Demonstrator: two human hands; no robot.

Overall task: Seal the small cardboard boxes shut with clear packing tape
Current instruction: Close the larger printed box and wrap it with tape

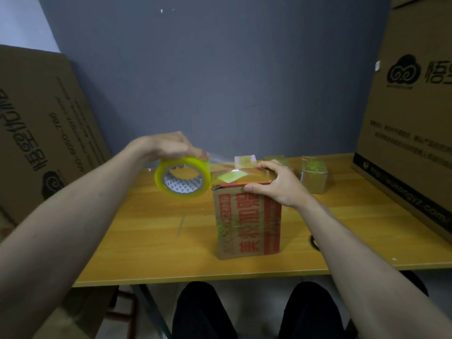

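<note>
Far left of the frame: a large flattened cardboard carton [46, 123], printed in black, leans against the grey wall [220, 69]. Left of centre: the left hand [171, 146], palm down, grips the top of a roll of clear packing tape [183, 178]; the roll appears yellowish, stands on edge above the wooden tabletop [151, 241], and shows a patterned white core. A strip of tape [220, 159] runs from the top of the roll rightward to the lid of the box at centre.

Centre: a small cardboard box with red printing [247, 223] stands upright on the tabletop, near its front edge. Glossy tape already covers the lid and part of the front face. The right hand [276, 184] presses down on the right part of the lid, fingers bent over the top and thumb laid along the front upper edge.

Right of centre, toward the back of the table: two smaller taped boxes, one [278, 159] mostly hidden behind the right hand, the other [314, 174] just beside it. Far right: a tall cardboard carton with a cloud logo [411, 106] stands on the table edge. Bottom of the frame: the person's dark-clothed knees [203, 311] below the tabletop.
</note>
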